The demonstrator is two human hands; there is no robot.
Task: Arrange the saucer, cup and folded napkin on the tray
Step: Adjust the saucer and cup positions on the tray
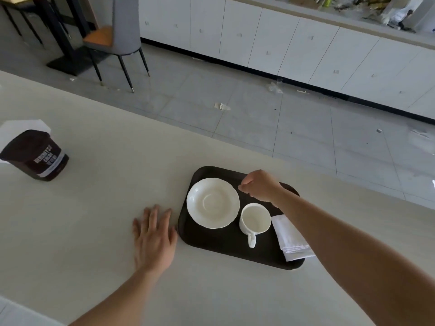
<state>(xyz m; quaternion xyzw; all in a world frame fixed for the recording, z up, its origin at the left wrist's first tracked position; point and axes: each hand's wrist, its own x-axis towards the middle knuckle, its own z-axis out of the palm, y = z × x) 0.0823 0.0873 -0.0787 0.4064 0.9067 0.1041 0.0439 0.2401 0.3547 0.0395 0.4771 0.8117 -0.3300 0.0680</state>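
Free room and obstacles on the pale table (94, 231). The dark tray (211, 245) is crowded at its middle and right: the saucer (213, 203) fills the far-left part, the cup (255, 220) stands just beside it with its handle toward the viewer, and the folded napkin (290, 238) overhangs the right rim. Open tray floor remains along the near-left edge and the far rim. The right hand (259, 185), loosely curled, hangs over the far-right part, its forearm crossing above the napkin. The left hand (154, 234) lies flat on the table just beside the tray's left rim, blocking that side. A dark tub (35, 156) stands well apart at far left; the table between is open
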